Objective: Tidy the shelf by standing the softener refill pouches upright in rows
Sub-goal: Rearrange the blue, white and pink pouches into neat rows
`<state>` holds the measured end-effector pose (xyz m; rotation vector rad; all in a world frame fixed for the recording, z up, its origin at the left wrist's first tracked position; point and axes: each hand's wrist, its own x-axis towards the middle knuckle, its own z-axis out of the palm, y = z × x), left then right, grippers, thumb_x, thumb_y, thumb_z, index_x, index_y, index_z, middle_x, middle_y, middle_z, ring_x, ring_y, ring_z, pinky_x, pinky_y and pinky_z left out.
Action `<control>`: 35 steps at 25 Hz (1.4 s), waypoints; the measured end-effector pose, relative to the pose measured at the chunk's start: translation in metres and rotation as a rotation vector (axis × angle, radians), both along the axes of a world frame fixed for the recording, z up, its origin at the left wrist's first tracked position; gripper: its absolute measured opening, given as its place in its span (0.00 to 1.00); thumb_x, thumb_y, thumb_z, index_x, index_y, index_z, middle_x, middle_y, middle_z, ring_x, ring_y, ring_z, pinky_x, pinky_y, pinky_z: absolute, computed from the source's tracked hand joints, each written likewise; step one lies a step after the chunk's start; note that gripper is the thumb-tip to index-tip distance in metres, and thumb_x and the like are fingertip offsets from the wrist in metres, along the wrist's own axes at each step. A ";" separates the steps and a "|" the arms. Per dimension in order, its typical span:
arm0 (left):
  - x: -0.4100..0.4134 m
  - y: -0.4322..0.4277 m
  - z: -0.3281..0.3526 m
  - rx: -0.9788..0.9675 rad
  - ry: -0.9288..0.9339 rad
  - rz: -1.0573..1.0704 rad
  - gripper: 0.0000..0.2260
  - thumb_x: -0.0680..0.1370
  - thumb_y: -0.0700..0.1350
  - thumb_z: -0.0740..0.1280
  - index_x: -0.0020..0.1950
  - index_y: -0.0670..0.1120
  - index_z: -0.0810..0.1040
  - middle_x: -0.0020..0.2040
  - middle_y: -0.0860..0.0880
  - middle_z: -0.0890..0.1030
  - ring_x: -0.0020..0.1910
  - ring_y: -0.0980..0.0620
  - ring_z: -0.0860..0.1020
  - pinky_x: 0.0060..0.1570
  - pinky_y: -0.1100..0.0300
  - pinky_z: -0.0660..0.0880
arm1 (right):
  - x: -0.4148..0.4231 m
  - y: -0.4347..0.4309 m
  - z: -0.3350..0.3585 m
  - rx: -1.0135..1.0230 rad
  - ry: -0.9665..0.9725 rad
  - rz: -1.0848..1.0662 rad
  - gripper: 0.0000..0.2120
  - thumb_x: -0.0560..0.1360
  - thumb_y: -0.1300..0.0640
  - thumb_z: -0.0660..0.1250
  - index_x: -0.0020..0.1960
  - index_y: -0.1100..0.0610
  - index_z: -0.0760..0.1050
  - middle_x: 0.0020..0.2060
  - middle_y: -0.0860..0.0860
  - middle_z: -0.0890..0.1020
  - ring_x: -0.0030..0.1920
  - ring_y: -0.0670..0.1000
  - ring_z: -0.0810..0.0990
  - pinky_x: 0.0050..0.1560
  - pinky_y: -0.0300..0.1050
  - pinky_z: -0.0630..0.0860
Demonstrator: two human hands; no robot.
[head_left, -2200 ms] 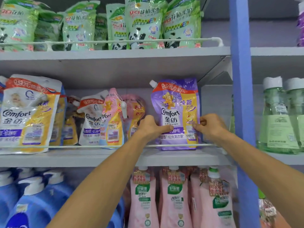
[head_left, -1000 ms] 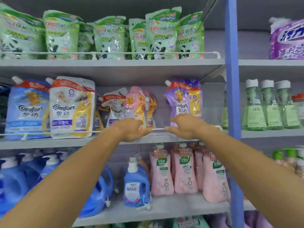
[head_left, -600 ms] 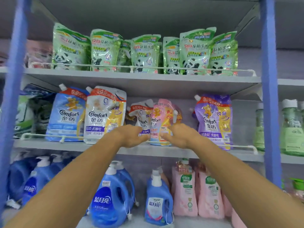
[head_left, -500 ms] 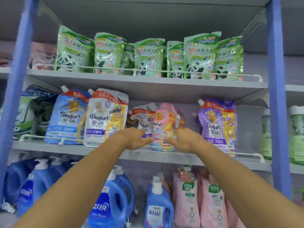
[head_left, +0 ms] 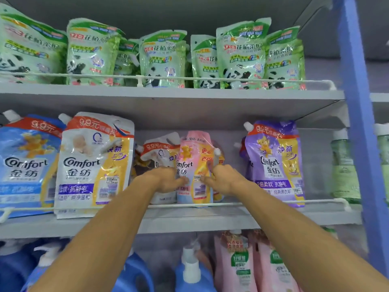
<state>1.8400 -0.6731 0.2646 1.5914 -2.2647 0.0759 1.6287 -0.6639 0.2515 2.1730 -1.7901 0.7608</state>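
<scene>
Pink pouch stands long axis vertical behind the shelf's front rail, mid-shelf, pinched between left hand and right hand, both equally near, fingers curled on its 2 side edges.

Glossy, crinkled plastic pouches (light glinting off) — matt grey shelf, white-coated wire rail.

Middle pouch on shelf between both hands (touching), behind rail; taller pouches either side.

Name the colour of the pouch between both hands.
Pink with a yellow side panel, pink pouch, seen clearly in the head view.
</scene>
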 end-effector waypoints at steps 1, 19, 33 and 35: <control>-0.001 -0.008 -0.002 0.012 0.020 -0.016 0.27 0.84 0.65 0.58 0.75 0.49 0.71 0.73 0.45 0.76 0.69 0.43 0.75 0.68 0.50 0.71 | 0.001 -0.009 -0.001 -0.004 -0.032 0.015 0.25 0.83 0.39 0.61 0.56 0.63 0.75 0.44 0.58 0.80 0.45 0.59 0.80 0.44 0.50 0.75; -0.049 -0.024 -0.026 0.021 0.468 -0.204 0.18 0.82 0.56 0.69 0.69 0.51 0.78 0.64 0.51 0.83 0.61 0.49 0.81 0.65 0.52 0.78 | -0.081 -0.046 -0.005 0.018 -0.488 0.295 0.12 0.78 0.54 0.74 0.50 0.64 0.86 0.49 0.60 0.87 0.53 0.61 0.85 0.61 0.58 0.81; -0.055 -0.052 -0.039 0.014 0.912 -0.280 0.15 0.68 0.50 0.84 0.51 0.52 0.85 0.50 0.53 0.89 0.49 0.53 0.87 0.49 0.55 0.85 | -0.069 -0.053 -0.023 0.140 -0.719 0.443 0.12 0.75 0.44 0.75 0.48 0.53 0.85 0.48 0.46 0.88 0.51 0.47 0.85 0.53 0.42 0.80; -0.051 -0.056 -0.040 0.010 0.909 -0.297 0.15 0.68 0.49 0.84 0.52 0.52 0.85 0.51 0.52 0.89 0.50 0.51 0.88 0.51 0.49 0.85 | -0.065 -0.055 -0.025 0.087 -0.686 0.420 0.17 0.72 0.41 0.77 0.52 0.53 0.87 0.50 0.46 0.89 0.53 0.47 0.87 0.59 0.47 0.82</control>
